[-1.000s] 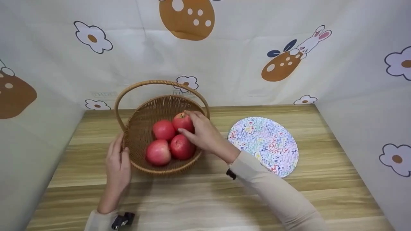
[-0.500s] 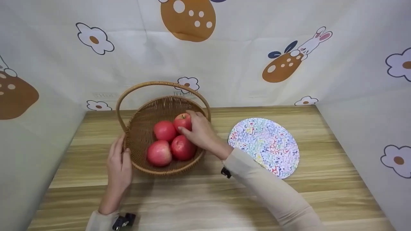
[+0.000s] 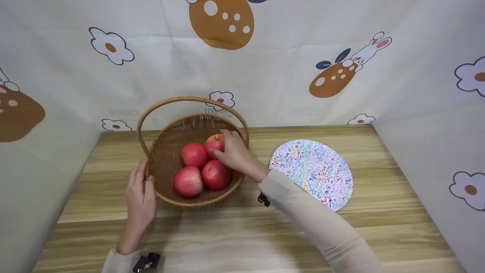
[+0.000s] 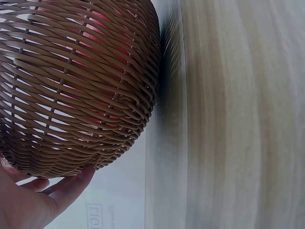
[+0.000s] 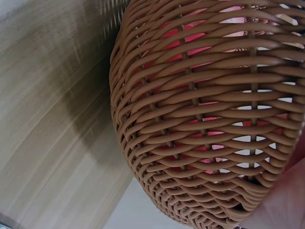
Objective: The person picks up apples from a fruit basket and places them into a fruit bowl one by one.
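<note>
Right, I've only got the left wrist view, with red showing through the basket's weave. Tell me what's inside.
Observer: Four red apples lie together in the basket.

Operator: Fine. Tell me where the right grip is.

Observer: The right grip has thumb and fingers round the rear right apple, the one with its stem showing in the head view.

Operator: Report what else is on the table.

Observer: A round, multicoloured mat lies flat on the table, right of the basket, partly hidden by the right sleeve.
</note>
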The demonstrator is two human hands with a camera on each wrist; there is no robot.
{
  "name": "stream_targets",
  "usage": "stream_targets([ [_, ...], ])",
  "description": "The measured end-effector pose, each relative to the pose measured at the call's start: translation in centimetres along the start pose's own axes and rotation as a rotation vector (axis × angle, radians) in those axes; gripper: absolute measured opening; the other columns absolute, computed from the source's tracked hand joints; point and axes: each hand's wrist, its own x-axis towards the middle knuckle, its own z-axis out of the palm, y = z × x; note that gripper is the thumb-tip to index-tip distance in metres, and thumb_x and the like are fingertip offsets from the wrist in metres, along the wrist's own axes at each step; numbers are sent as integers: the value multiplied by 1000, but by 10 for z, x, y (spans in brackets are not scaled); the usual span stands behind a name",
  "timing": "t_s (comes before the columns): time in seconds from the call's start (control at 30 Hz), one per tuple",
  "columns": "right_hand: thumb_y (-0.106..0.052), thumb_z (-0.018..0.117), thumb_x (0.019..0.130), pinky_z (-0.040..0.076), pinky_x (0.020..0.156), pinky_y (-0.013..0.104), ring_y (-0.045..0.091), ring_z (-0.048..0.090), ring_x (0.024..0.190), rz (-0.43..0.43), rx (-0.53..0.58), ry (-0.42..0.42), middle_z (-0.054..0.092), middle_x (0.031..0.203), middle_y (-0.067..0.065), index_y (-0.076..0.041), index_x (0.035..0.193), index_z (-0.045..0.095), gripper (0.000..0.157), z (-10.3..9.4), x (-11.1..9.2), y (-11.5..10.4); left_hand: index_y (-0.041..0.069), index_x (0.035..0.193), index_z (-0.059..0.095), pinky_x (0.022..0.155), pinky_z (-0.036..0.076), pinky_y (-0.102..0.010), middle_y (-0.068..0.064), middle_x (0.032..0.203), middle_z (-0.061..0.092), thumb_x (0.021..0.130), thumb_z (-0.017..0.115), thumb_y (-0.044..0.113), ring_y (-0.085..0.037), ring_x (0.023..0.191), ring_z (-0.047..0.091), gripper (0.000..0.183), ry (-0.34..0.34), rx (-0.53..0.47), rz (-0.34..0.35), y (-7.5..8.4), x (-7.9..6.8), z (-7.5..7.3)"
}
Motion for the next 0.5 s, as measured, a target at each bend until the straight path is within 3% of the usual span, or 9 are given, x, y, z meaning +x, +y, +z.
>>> stream_targets([
  [0.13, -26, 72, 101, 58, 102, 40, 29, 62, 117, 22, 11, -18, 54, 142, 24, 2, 157, 40, 71, 2, 4, 1, -8, 153, 48, 123, 32, -65, -31, 157, 46, 100, 46, -2, -49, 146, 42, 53, -7, 3, 0, 0, 0, 0],
  [0.5, -26, 74, 98, 49, 113, 45, 34, 56, 129, 20, 3, -22, 54, 143, 28, 6, 152, 44, 69, 9, 16, 6, -8, 151, 50, 123, 34, -59, -31, 154, 49, 99, 47, -3, -49, 144, 45, 52, 13, 6, 22, -1, -1, 0],
])
